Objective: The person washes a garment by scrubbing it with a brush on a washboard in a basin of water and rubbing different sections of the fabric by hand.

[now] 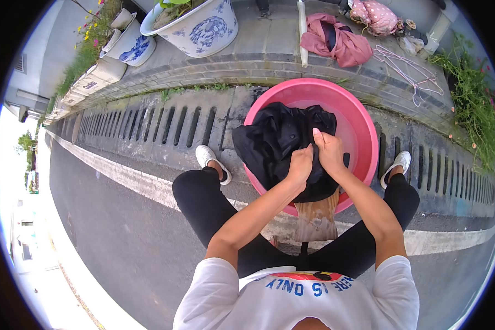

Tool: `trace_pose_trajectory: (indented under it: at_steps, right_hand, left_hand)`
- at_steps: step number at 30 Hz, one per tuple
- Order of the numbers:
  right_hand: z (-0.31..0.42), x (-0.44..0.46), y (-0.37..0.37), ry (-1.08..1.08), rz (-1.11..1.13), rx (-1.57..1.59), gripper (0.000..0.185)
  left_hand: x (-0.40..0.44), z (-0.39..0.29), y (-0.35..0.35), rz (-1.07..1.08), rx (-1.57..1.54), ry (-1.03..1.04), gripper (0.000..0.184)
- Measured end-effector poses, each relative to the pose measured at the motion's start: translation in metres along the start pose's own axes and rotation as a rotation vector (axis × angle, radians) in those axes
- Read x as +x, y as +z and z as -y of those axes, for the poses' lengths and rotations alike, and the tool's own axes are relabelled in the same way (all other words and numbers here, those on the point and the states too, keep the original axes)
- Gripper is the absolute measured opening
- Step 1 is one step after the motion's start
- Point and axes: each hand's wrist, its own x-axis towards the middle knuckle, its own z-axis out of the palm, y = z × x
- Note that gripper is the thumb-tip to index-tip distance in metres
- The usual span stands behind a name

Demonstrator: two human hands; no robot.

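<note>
A round pink basin [364, 140] stands on the ground between my feet, with some cloudy water at its far side. Black cloth [275, 132] is bunched in it and hangs over its left rim. My left hand [301, 163] is closed on the cloth near the middle. Just to the right, my right hand [329, 149] grips the same cloth, its thumb pointing up. The two hands are nearly touching. Below the cloth, the end of a wooden board [317, 220] sticks out over the near rim; the cloth hides the rest.
Beyond the basin runs a low tiled ledge [258, 60] bearing a blue-and-white flowerpot [206, 33], a pink cloth [335, 41] and hangers [407, 69]. Slotted drain covers [176, 124] line the ground. Plants [473, 104] grow at the right.
</note>
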Motion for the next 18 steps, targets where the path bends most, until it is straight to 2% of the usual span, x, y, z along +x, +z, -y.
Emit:
trace_pose_trajectory:
  at_steps: [1,3,5,7,10,13,15,18]
  right_hand:
    - [-0.004,0.003,-0.003,0.073,0.042,0.081,0.053]
    - [-0.012,0.013,-0.021,0.257,0.126,0.451,0.053]
    - [-0.031,0.021,-0.039,0.422,0.238,0.600,0.044]
    - [-0.026,0.022,-0.052,0.377,0.353,0.535,0.042]
    - [-0.011,0.024,-0.067,0.330,0.462,0.730,0.039]
    - [-0.006,0.026,-0.081,0.326,0.628,0.789,0.037]
    - [-0.005,0.026,-0.084,0.335,0.640,0.801,0.037]
    - [-0.007,0.024,-0.086,0.347,0.638,0.815,0.038]
  left_hand:
    - [0.001,-0.006,-0.005,0.037,0.001,0.002,0.039]
    - [0.011,-0.028,-0.013,-0.080,-0.093,0.053,0.047]
    - [0.021,-0.043,-0.038,-0.080,-0.035,0.214,0.048]
    - [0.023,-0.055,-0.050,-0.103,0.082,0.352,0.047]
    - [0.020,-0.064,-0.060,-0.080,0.276,0.452,0.049]
    - [0.030,-0.060,-0.072,-0.065,0.487,0.528,0.052]
    - [0.032,-0.062,-0.079,-0.096,0.680,0.565,0.052]
    - [0.036,-0.058,-0.083,-0.065,0.780,0.649,0.052]
